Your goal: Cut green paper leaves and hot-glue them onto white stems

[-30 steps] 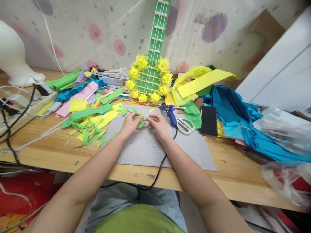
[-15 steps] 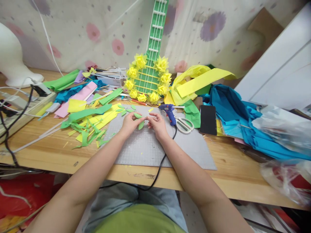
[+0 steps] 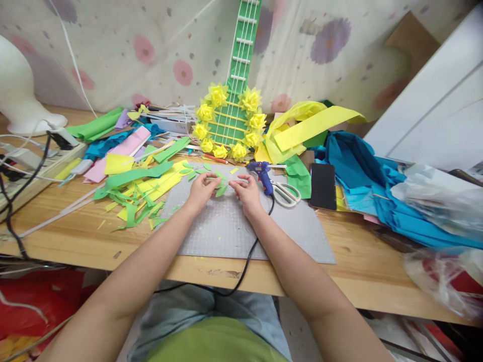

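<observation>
My left hand (image 3: 203,191) pinches a sprig of green paper leaves (image 3: 221,190) above the grey cutting mat (image 3: 215,234). Close beside the leaves, on their right, my right hand (image 3: 247,193) has its thumb and fingertips pressed together; what they hold, if anything, is too small to make out. Several loose green leaves (image 3: 191,175) lie on the mat just beyond my left hand. A blue glue gun (image 3: 264,176) rests to the right of my right hand, next to white-handled scissors (image 3: 287,193).
A green paper guitar (image 3: 237,75) ringed with yellow paper flowers leans on the wall. Green and yellow scraps (image 3: 141,196) spread at left, beyond them a power strip (image 3: 41,173). A black phone (image 3: 323,187) and blue paper (image 3: 350,156) lie at right. The glue gun's cord (image 3: 249,261) crosses the mat.
The leaves between my hands have turned, and more of them now show to the right of my left fingertips. My right hand has shifted slightly away from my left.
</observation>
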